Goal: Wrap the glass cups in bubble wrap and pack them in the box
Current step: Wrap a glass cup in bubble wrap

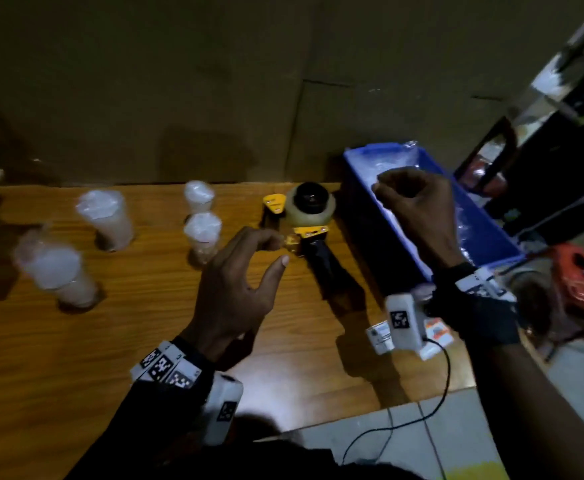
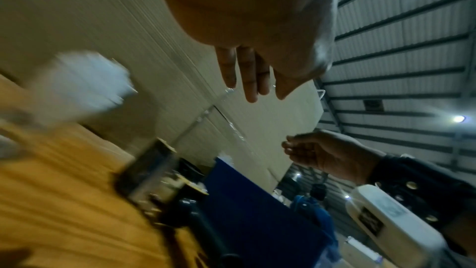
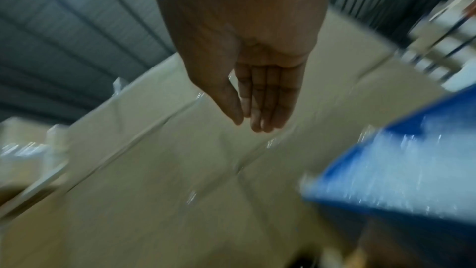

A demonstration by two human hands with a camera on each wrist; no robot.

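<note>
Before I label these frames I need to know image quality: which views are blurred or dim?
Head view: dim overall, wrapped cups at left smeared, tape dispenser fairly sharp. Left wrist view: table and dispenser streaked by motion blur, left hand clearer. Right wrist view: blue bin heavily streaked, right hand soft.

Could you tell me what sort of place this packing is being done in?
Probably a warehouse or packing area: a corrugated metal roof overhead, big cardboard sheets behind a wooden table, and a tape dispenser beside a blue bin.

Warehouse packing station; corrugated metal walls; stacked cartons; tape dispenser.
</note>
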